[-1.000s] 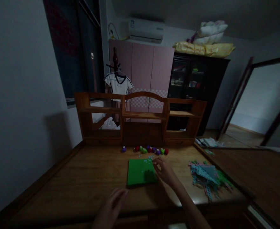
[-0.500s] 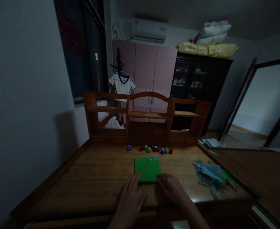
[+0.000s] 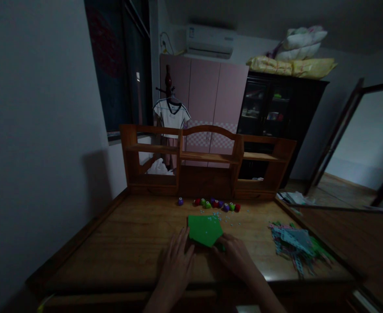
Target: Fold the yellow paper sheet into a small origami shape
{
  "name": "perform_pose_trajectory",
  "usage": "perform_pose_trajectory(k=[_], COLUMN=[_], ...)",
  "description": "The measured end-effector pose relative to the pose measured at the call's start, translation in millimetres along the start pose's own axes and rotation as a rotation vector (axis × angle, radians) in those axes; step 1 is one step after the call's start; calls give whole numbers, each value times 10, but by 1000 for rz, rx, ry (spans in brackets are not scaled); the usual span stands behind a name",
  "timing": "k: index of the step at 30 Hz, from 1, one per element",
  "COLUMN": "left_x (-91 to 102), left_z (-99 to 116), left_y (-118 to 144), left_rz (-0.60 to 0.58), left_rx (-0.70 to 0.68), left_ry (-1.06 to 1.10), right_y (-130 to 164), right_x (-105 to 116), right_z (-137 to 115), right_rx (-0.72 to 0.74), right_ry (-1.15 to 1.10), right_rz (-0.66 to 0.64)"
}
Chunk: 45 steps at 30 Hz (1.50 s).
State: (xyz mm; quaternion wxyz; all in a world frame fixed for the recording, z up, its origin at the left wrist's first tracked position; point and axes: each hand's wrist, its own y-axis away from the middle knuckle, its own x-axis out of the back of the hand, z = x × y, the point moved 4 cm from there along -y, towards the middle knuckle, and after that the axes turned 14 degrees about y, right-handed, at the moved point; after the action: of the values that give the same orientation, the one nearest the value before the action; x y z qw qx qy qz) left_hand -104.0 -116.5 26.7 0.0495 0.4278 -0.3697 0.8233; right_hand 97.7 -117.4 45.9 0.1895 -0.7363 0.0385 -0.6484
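Note:
A green paper sheet (image 3: pixel 204 229) lies in the middle of the wooden desk (image 3: pixel 122 243). Its near right corner is turned up, giving it a five-sided outline. My left hand (image 3: pixel 175 266) rests flat, fingers spread, at the sheet's near left edge. My right hand (image 3: pixel 235 256) has its fingertips on the lifted near right corner and appears to pinch it. Small pale punched bits (image 3: pixel 216 215) are scattered on and behind the sheet.
A row of small coloured craft punches (image 3: pixel 215 204) stands behind the sheet, below a wooden desk shelf (image 3: pixel 207 158). A pile of cut paper strips (image 3: pixel 294 245) lies at the right. The room is dim, with a wardrobe, a cabinet and a doorway behind.
My right hand drew back from the sheet's far right corner to its near right corner and lifted it. My left hand came forward onto the sheet's near left edge. The view shifted left.

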Motion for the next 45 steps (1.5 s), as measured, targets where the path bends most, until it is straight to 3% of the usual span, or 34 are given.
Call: perform_pose_trajectory(k=[5, 10, 15, 18, 21, 25, 28, 30, 33, 39, 45], left_x=[57, 53, -14, 19, 174, 467, 527, 459, 269, -39, 42], left_z=[15, -4, -80, -15, 160, 275, 123, -46, -276, -442, -405], left_y=[-195, -350, -418, -509, -629, -670, -529, -377, -136, 118, -75], left_rz=[-16, -130, -178, -191, -191, -43, 49, 77, 83, 60, 226], left_rx=[-34, -74, -48, -53, -84, -77, -8, 56, 173, 321, 356], left_ry=[44, 140, 273, 379, 459, 523, 570, 594, 629, 698, 847], right_y=[-53, -90, -146, -204, -291, -417, -522, -607, -738, -844, -715], right_x=[-175, -377, -333, -228, -30, 507, 958, 1189, 1357, 1356, 1317], right_z=[-32, -95, -124, -59, 72, 315, 541, 678, 790, 471, -105], right_rx=[12, 2, 6, 18, 17, -11, -35, -22, 14, 197, 379], right_ry=[65, 155, 195, 195, 202, 189, 168, 143, 136, 299, 374], right_rz=[32, 72, 79, 52, 42, 140, 143, 111, 0, -157, -238])
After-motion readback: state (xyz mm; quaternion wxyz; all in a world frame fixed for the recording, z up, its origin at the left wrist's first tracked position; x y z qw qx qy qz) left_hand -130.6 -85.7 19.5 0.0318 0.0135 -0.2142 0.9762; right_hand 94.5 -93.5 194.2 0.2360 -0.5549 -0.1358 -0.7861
